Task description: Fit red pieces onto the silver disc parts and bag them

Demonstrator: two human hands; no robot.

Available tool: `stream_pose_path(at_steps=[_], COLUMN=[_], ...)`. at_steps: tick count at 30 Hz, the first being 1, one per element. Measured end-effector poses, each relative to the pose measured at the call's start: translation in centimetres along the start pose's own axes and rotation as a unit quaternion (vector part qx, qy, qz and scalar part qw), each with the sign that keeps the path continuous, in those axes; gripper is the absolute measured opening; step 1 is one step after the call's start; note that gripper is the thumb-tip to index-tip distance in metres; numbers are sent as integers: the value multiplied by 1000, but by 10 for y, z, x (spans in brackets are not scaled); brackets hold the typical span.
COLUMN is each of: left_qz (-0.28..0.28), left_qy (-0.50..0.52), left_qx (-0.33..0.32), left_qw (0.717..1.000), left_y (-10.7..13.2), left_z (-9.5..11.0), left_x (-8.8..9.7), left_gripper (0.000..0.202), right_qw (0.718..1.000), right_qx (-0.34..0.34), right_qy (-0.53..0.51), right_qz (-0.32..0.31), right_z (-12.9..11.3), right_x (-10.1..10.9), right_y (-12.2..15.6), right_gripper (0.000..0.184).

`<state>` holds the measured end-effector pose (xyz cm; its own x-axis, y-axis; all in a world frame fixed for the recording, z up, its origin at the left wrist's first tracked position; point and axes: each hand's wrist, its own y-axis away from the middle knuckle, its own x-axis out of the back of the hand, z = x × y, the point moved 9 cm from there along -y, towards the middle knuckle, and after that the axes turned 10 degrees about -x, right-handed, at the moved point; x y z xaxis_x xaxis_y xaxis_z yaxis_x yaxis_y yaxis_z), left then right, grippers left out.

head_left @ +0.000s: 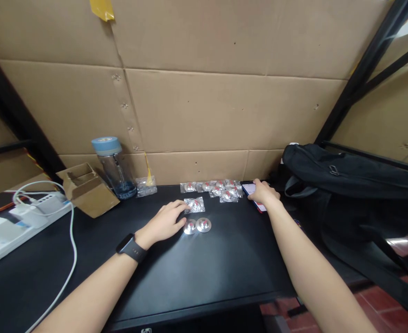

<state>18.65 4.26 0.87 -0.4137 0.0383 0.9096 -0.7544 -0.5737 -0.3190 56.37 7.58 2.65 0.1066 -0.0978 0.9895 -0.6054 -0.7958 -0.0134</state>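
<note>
the left hand point(165, 222) lies flat and open on the black table point(207, 273), palm down with the fingers stretched out and holding nothing. its fingertips point(183, 206) touch the near edge of a small clear bag point(194, 204), and the lower fingers reach just beside two round silver discs point(197, 225) that lie side by side, touching each other, on the bare tabletop in front of that bag. a dark watch point(132, 247) sits on this wrist. the right hand point(263, 193) rests further back and to the right on a phone point(251, 189), its fingers bent down over it; whether it grips the phone or only lies on it cannot be told. between the two hands, at the back by the cardboard wall point(204, 115), a row of more small bags point(213, 188) lies close together, the rightmost ones just beside the phone.
</note>
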Motion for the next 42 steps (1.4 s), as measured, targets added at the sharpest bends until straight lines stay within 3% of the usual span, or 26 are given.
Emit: stream_pose_path(at_steps=[7,12,20,34,42], left_qz=[-4,-4,-1,-6,-6], left_qy=[-10,-12,-9,-2,1], left_qx=[1,0,2,3,2], left_qw=[1000,1000,1000,1000,1000], left_y=[1,1,0,1,1], left_z=[1,2,2,1,2], left_x=[1,1,2,0,0], left_gripper=[38,37,37,38,38], right_qw=[999,999,998,998,993], right_qx=[15,15,-39,37,105], right_qy=[1,-4,-20,-4,-17], right_qz=[29,29,42,46,58], right_z=[-4,-3,11,-3,-28], right_x=[1,-1,4,0,-1], right_y=[-1,-4,-13,-10,2], right_gripper=[63,66,63,60,62])
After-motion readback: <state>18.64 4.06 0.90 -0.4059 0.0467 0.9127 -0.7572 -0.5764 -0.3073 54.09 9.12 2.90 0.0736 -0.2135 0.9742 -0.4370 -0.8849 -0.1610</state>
